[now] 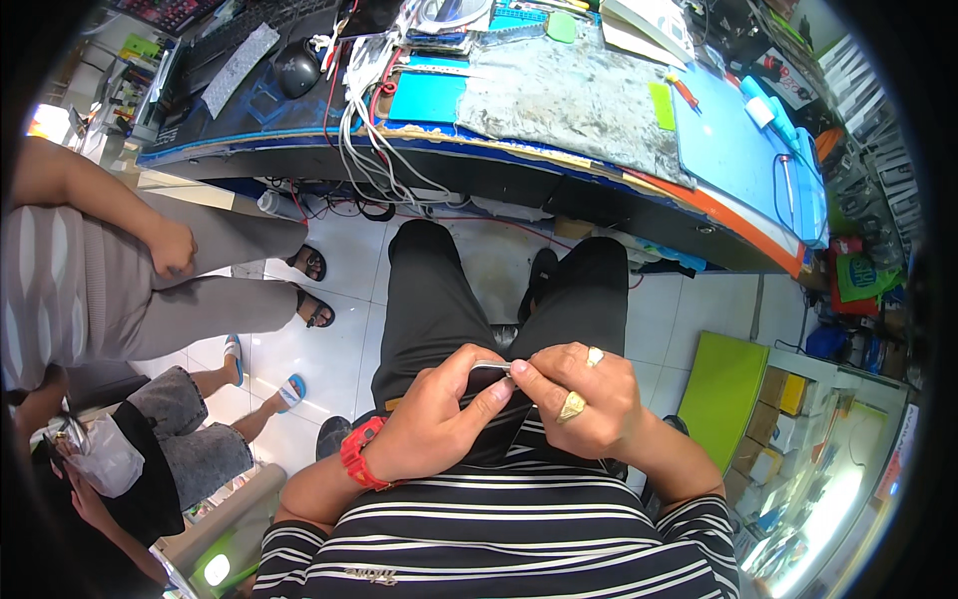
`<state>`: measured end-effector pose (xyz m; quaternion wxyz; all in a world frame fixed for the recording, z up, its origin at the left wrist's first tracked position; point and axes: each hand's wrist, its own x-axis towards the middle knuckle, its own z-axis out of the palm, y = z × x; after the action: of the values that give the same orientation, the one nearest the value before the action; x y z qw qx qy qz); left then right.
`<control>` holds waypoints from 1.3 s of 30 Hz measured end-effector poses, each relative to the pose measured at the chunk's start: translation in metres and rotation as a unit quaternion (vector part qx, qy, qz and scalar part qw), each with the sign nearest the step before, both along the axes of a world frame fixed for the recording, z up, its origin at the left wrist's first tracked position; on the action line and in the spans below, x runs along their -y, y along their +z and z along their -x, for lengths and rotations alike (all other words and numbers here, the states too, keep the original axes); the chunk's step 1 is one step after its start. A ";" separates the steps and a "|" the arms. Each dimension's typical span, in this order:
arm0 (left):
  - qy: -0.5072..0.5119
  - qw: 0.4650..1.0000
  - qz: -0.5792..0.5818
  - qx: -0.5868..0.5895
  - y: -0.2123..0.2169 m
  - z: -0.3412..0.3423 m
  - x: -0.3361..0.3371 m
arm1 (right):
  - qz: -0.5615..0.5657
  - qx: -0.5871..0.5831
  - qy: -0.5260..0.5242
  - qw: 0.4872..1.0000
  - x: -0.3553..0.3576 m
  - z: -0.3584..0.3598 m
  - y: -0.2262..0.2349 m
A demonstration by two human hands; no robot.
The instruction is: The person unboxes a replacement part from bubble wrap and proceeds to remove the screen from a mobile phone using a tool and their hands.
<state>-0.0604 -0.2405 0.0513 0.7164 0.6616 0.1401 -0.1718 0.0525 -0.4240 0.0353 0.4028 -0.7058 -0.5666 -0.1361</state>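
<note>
My left hand [434, 414], with a red watch on its wrist, and my right hand [579, 399], which wears two gold rings, meet over my lap. Both pinch a small thin silvery piece [492, 366] between fingertips; what it is cannot be told. I sit in black trousers and a black-and-white striped shirt, facing a cluttered workbench [519, 150].
The workbench carries a grey worn mat [579, 95], blue mats [733, 150], a black mouse [296, 68], a keyboard and white cables [374, 150] hanging over its edge. Two other people sit at my left [150, 290]. A green stool [723, 389] and shelves stand at my right.
</note>
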 end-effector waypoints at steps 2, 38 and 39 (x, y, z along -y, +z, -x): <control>-0.007 1.000 -0.001 -0.005 0.004 0.001 -0.001 | 0.007 -0.063 0.030 0.998 0.002 -0.004 0.008; -0.032 0.999 -0.018 -0.019 0.029 0.009 -0.015 | 0.062 -0.365 0.095 0.924 -0.007 -0.002 0.051; -0.015 1.000 -0.012 -0.003 0.027 0.010 -0.012 | 0.062 -0.365 0.095 0.924 -0.007 -0.001 0.050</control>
<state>-0.0707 -0.2281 0.0785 0.7052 0.6717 0.1348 -0.1827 0.0539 -0.4174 0.0857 0.5480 -0.6733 -0.4521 0.2050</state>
